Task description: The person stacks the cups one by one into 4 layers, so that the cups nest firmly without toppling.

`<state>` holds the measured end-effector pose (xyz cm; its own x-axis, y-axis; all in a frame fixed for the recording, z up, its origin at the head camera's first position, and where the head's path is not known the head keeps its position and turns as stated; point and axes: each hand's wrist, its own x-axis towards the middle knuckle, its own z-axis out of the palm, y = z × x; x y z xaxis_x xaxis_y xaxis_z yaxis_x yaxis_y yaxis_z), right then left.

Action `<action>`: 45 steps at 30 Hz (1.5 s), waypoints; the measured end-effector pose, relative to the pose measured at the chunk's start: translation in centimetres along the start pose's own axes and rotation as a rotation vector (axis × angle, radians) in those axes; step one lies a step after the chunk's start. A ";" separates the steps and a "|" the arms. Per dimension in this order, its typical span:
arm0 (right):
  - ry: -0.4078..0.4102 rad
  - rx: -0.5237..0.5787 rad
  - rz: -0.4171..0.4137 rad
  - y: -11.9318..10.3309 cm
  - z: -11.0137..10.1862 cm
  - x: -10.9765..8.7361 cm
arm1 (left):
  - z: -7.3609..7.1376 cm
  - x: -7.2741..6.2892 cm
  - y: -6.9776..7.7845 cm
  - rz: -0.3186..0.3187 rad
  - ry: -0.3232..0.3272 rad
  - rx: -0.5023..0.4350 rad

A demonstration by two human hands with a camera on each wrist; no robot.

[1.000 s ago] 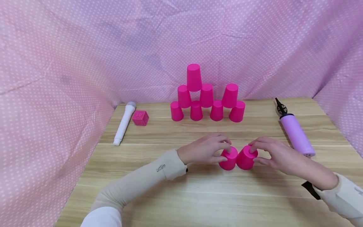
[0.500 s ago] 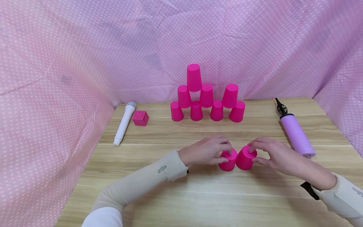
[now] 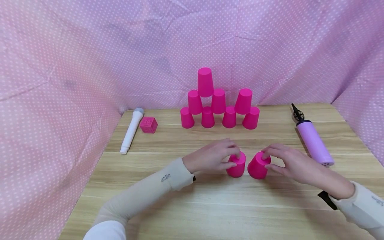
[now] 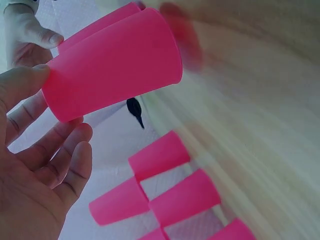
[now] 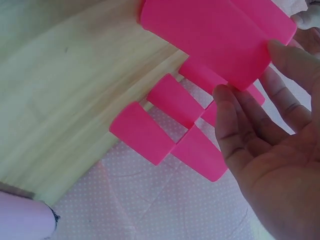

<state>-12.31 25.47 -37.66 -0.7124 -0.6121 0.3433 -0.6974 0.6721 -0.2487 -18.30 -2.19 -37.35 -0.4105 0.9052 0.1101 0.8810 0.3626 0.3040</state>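
In the head view my left hand (image 3: 214, 156) grips an upside-down pink cup (image 3: 236, 169) near its closed end, thumb on the near side. Just to the right, my right hand (image 3: 291, 164) holds a second pink cup (image 3: 256, 169) the same way, and this one leans a little. A narrow gap separates the two cups. Whether either rim rests on the table I cannot tell. Behind them stands a pyramid of pink cups, all upside down: a bottom row (image 3: 207, 118) of several, three (image 3: 218, 101) above, and a single cup (image 3: 205, 82) on the left pair.
A white microphone (image 3: 132, 131) and a pink cube (image 3: 148, 125) lie on the left of the wooden table (image 3: 210, 210). At the right lies a purple hand pump (image 3: 314, 141) with a black nozzle. Dotted pink cloth (image 3: 168, 50) hangs behind and at both sides.
My left hand has shifted left and slightly away from me with its cup, opening a gap between the two cups. The right cup has moved slightly left. The pyramid is unchanged.
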 end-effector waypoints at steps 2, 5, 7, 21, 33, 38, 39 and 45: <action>0.012 0.003 -0.021 0.1 -0.4 0.4 | -0.5 -0.3 -0.3 -0.006 0.017 -0.003; 0.048 0.016 -0.066 0.4 -1.1 1.0 | -1.4 -0.9 -0.8 -0.013 0.050 -0.007; 0.083 0.027 -0.097 0.7 -1.5 1.5 | -2.0 -1.2 -1.2 -0.007 0.085 -0.008; 0.251 0.005 -0.115 2.0 -6.1 7.0 | -7.9 -2.5 -3.0 0.027 0.384 0.081; 0.251 0.007 0.096 2.9 -9.8 15.0 | -10.5 -2.5 -3.5 0.019 0.489 0.115; 0.161 0.038 0.204 3.3 -10.2 17.6 | -10.6 -2.7 -3.6 -0.006 0.472 0.111; 0.147 0.031 0.220 3.3 -10.2 18.1 | -10.6 -2.7 -3.6 -0.010 0.469 0.108; 0.085 0.031 0.273 3.6 -10.0 20.1 | -10.6 -2.9 -3.7 -0.018 0.459 0.103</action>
<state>-28.38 19.71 -22.63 -0.8659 -0.3721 0.3342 -0.4836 0.7933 -0.3699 -22.87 -8.47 -28.73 -0.4675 0.7152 0.5196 0.8818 0.4187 0.2171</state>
